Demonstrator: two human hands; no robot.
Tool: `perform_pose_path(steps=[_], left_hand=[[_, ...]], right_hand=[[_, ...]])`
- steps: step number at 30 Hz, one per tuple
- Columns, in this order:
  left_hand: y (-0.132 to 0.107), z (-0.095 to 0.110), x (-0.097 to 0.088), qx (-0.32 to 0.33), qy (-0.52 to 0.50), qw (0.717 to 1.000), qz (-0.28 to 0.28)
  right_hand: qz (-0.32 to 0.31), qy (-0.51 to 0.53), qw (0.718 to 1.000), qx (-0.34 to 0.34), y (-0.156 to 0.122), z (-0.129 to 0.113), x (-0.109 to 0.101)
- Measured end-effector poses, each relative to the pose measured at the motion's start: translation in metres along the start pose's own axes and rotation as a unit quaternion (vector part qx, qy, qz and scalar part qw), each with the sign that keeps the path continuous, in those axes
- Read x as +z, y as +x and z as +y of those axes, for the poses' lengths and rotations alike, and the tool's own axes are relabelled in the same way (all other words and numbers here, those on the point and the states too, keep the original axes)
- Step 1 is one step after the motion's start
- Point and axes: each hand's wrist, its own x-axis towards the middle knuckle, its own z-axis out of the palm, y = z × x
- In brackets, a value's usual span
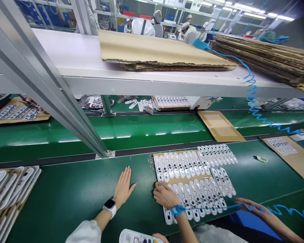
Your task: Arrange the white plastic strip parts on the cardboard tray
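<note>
From here I see the left hand (123, 187) open, fingers spread, flat on the green conveyor belt (73, 199), just left of a brown cardboard tray (187, 180) of white moulded plastic strips (192, 197). The right hand (165, 197) touches those strips at the tray's near-left corner, fingers together; I cannot tell whether it grips them.

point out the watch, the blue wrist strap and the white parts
watch (109, 204): head view, on its face
blue wrist strap (177, 210): head view, on the band
white parts (176, 165): head view, on one strip in the upper row
</note>
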Motion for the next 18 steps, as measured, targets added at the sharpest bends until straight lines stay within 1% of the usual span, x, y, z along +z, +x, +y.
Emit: perform_pose_path(steps=[3,5,7,10,12,14,16,18], left_hand=[[0.019,0.027,0.016,0.003,-0.008,1.000,0.011],[0.026,0.035,0.022,0.005,-0.011,1.000,0.018],[0.029,0.036,0.022,0.010,-0.014,1.000,0.022],[0.028,0.027,0.012,0.016,-0.020,0.999,0.024],[0.024,0.019,0.000,0.015,-0.023,0.999,0.023],[0.018,0.012,-0.014,0.031,-0.028,0.999,0.015],[0.013,0.009,-0.025,0.064,-0.037,0.997,0.000],[0.013,0.011,-0.031,0.092,-0.045,0.995,-0.014]], right_hand=[[0.024,0.119,0.987,0.102,0.003,-0.001,-0.002],[0.037,0.190,0.969,0.153,0.004,-0.003,-0.004],[0.047,0.255,0.947,0.192,0.004,-0.006,-0.007],[0.049,0.342,0.910,0.232,0.003,-0.010,-0.010],[0.043,0.391,0.886,0.245,0.001,-0.010,-0.010],[0.036,0.432,0.866,0.251,-0.002,-0.009,-0.008],[0.036,0.460,0.851,0.251,-0.007,-0.008,-0.005],[0.045,0.473,0.845,0.245,-0.013,-0.008,-0.002]])
